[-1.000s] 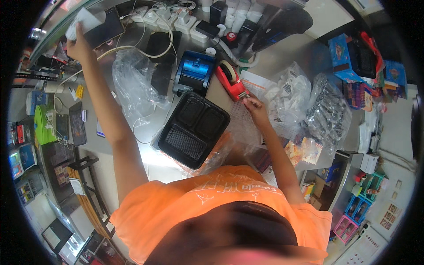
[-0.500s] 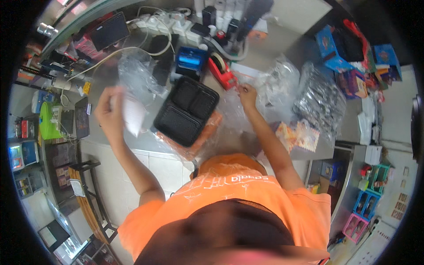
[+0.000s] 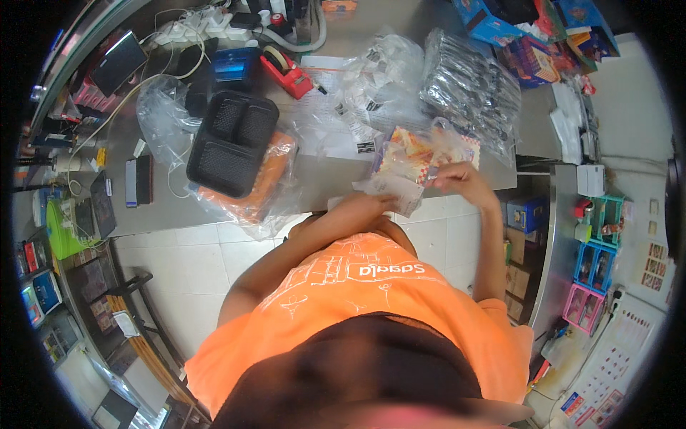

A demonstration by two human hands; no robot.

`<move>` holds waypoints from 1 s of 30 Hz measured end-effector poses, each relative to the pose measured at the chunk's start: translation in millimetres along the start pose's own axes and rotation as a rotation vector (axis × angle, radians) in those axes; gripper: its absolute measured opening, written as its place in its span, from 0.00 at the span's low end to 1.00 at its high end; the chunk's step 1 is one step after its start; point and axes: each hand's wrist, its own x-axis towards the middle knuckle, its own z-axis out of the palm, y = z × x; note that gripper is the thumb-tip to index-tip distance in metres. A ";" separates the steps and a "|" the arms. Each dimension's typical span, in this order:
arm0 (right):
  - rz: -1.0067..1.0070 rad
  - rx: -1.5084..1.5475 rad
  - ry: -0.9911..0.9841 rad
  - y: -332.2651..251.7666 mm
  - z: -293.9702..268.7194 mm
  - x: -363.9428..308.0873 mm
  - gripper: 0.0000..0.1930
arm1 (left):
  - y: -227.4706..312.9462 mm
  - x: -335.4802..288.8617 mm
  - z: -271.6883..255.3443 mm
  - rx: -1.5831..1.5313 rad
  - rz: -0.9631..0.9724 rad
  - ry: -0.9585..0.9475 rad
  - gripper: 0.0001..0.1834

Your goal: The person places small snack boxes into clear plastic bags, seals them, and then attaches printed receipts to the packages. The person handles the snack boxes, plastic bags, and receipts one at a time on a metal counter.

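My left hand (image 3: pixel 368 210) reaches across the front of my body and grips a white paper slip (image 3: pixel 401 196) at the table's near edge. Close to the slip's right side is my right hand (image 3: pixel 466 183), its fingers pinched together; whatever is in the pinch is too small to make out. Just beyond both hands lie colourful printed paper packets (image 3: pixel 418 151), partly covered by the slip. To the left, a black compartment tray (image 3: pixel 232 143) rests on an orange pack in clear plastic (image 3: pixel 275 168). Farther back stands a red tape dispenser (image 3: pixel 287 77).
Wrapped black items in clear plastic (image 3: pixel 468 86) and a clear bag of white slips (image 3: pixel 382 71) lie toward the back right. A blue device (image 3: pixel 236 66), a crumpled plastic bag (image 3: pixel 164 111) and power strips with cables (image 3: pixel 207 27) occupy the back left of the steel table.
My left hand has come from left of the tray to the near edge with the paper slip. My right hand has left the tape dispenser and moved nearer me. The view has shifted right.
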 end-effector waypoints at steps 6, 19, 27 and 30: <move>-0.056 0.015 -0.190 69.6 32.6 15.8 0.07 | -5.1 25.3 30.1 0.275 -0.151 0.049 0.34; -0.065 -0.333 -0.104 77.1 7.4 33.9 0.11 | -11.2 22.2 41.8 0.243 -0.166 0.136 0.35; 0.108 -0.174 0.199 97.5 42.9 3.7 0.16 | -8.5 22.9 41.3 0.231 -0.192 0.132 0.34; 0.209 -0.193 0.245 107.0 44.7 3.4 0.18 | -5.6 23.7 39.6 0.247 -0.196 0.113 0.34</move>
